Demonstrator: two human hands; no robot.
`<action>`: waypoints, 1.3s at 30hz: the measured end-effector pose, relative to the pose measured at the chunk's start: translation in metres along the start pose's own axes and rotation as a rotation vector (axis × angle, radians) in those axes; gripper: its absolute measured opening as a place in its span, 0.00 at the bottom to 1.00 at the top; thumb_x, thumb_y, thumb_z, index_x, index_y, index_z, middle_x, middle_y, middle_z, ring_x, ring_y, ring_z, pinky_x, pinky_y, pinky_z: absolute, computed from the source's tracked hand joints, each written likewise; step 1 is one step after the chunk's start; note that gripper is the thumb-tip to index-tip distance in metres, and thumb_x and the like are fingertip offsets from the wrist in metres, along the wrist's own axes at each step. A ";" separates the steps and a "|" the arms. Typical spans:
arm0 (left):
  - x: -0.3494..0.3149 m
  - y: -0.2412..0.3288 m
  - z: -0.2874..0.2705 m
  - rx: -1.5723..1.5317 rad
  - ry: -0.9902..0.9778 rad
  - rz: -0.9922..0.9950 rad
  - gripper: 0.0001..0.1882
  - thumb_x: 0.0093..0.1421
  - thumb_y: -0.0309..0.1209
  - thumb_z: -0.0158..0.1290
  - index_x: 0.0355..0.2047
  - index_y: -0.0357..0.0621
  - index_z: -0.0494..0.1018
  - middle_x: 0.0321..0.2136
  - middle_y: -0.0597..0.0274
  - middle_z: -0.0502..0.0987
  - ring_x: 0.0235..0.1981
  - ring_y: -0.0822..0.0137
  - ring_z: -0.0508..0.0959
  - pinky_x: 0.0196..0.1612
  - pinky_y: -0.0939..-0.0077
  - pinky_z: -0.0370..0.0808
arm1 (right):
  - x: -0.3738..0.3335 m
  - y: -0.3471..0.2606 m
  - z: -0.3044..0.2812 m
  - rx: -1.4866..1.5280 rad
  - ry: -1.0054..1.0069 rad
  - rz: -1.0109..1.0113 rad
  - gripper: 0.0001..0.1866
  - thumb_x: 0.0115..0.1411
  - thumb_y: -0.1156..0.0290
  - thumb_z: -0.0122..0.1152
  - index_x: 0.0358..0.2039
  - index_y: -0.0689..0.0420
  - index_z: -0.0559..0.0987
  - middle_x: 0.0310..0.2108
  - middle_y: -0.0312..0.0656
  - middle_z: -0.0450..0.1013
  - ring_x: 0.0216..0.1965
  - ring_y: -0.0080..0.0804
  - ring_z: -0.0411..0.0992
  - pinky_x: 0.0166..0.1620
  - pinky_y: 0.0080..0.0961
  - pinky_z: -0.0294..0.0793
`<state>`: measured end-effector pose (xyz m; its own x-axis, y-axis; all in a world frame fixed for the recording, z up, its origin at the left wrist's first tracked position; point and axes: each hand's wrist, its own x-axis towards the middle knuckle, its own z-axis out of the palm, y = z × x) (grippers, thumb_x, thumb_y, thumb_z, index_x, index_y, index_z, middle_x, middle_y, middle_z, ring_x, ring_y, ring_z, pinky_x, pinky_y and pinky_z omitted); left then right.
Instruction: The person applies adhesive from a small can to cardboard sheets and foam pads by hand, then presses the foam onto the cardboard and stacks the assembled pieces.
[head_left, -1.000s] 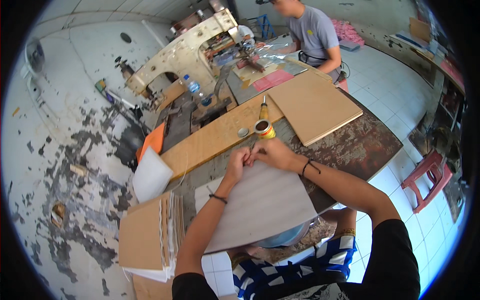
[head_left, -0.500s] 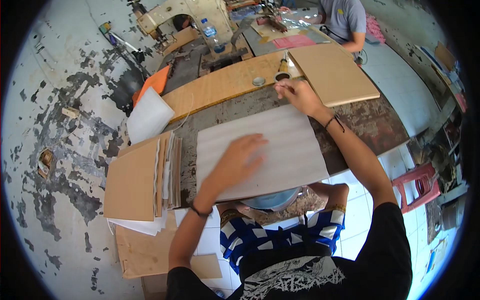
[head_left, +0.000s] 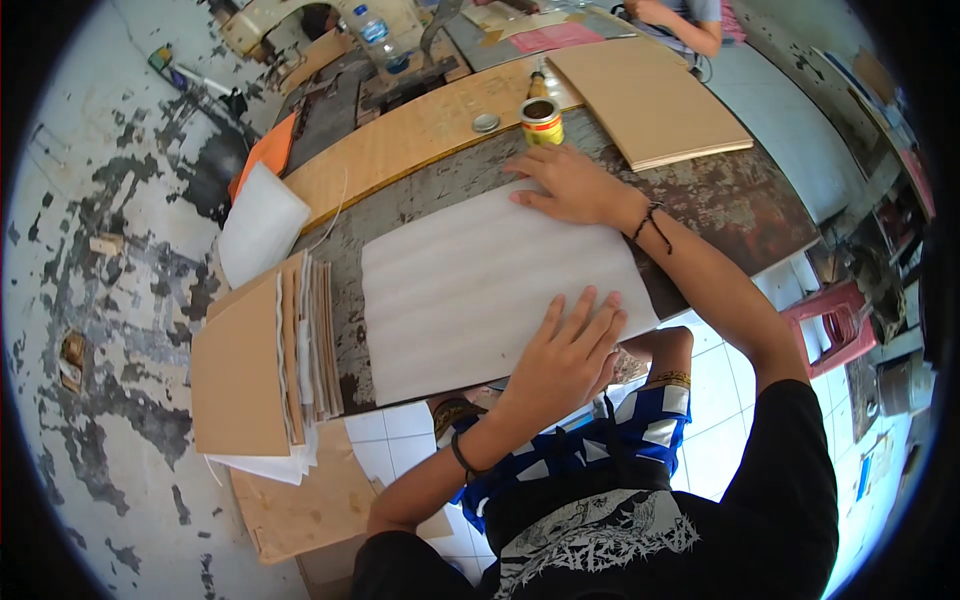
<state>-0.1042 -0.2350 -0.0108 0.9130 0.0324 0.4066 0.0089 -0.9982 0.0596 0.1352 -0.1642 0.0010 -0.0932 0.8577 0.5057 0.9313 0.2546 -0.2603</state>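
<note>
A white foam-like sheet (head_left: pixel 470 290) lies flat on the dark worn tabletop in front of me. My left hand (head_left: pixel 570 360) rests on its near right edge, fingers spread and holding nothing. At the far right edge of the sheet is my right hand (head_left: pixel 572 185), palm down with fingers stretched out and nothing in them. Just beyond that hand stands an open yellow and red can (head_left: pixel 542 122) with dark contents. A round metal lid (head_left: pixel 486 123) lies to the left of the can.
Brown cardboard sheets (head_left: pixel 650 105) are stacked at the far right of the table. On the left stands a bundle of cardboard (head_left: pixel 240 370) and white sheets, with a folded white foam piece (head_left: pixel 262 225) behind. A sewing machine (head_left: pixel 270 25), water bottle (head_left: pixel 380 38) and another person (head_left: pixel 690 25) are farther back.
My left hand has moved right and nearer, onto the sheet's near edge. My right hand has come down from beside the can to the sheet's far edge, its fingers now straightened.
</note>
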 end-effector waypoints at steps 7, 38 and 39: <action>-0.003 -0.007 -0.002 -0.088 0.031 0.031 0.27 0.61 0.41 0.57 0.57 0.39 0.70 0.61 0.53 0.70 0.62 0.51 0.69 0.63 0.49 0.64 | 0.006 -0.016 -0.007 0.045 -0.034 -0.080 0.27 0.60 0.54 0.65 0.55 0.56 0.75 0.48 0.45 0.72 0.55 0.46 0.68 0.58 0.43 0.65; -0.010 -0.005 0.008 -0.223 -0.009 -0.022 0.34 0.61 0.44 0.56 0.62 0.34 0.65 0.57 0.50 0.69 0.63 0.51 0.65 0.67 0.46 0.58 | 0.104 -0.139 0.065 -0.152 -0.635 -0.320 0.36 0.67 0.41 0.48 0.61 0.60 0.72 0.67 0.42 0.62 0.66 0.41 0.62 0.59 0.46 0.66; -0.006 -0.004 0.008 -0.215 -0.007 -0.022 0.34 0.61 0.44 0.56 0.62 0.34 0.65 0.57 0.50 0.69 0.63 0.51 0.65 0.67 0.46 0.58 | 0.105 -0.135 0.055 -0.148 -0.678 -0.314 0.37 0.67 0.40 0.47 0.61 0.60 0.72 0.68 0.42 0.62 0.66 0.41 0.62 0.59 0.46 0.65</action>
<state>-0.1065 -0.2314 -0.0203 0.9165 0.0532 0.3966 -0.0575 -0.9633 0.2622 -0.0201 -0.0837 0.0438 -0.5127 0.8538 -0.0905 0.8586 0.5102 -0.0509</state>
